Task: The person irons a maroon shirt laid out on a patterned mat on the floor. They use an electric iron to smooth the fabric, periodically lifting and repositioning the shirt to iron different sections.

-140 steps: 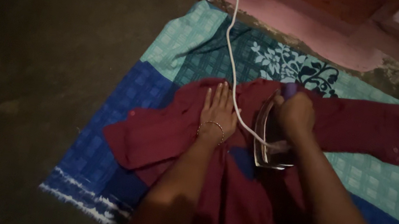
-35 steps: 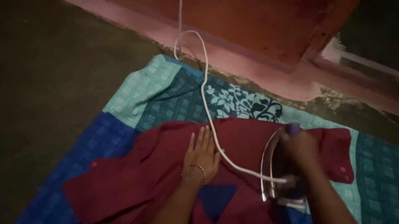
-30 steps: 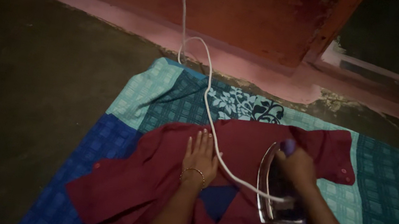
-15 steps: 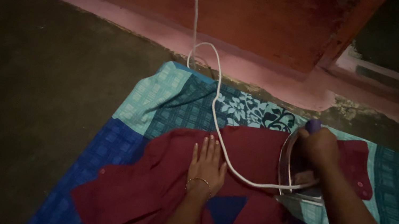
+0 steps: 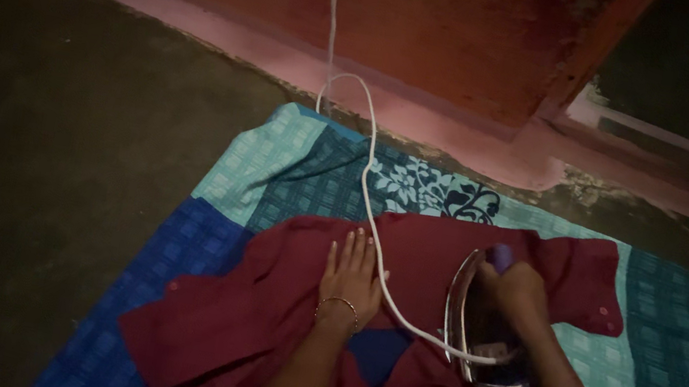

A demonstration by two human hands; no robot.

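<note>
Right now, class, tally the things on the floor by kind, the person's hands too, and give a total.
Maroon shirt: 1
Patchwork blanket in blue, teal and floral panels: 1
Electric iron: 1
White power cord: 1
Hands: 2, the left hand flat on the shirt, the right hand gripping the iron's handle
Total: 6

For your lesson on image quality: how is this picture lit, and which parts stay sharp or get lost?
Head view: dim, warm light; the floor falls into shadow. The shirt, cord and left hand read clearly. The iron under the right hand is dark and slightly soft; no glare.
</note>
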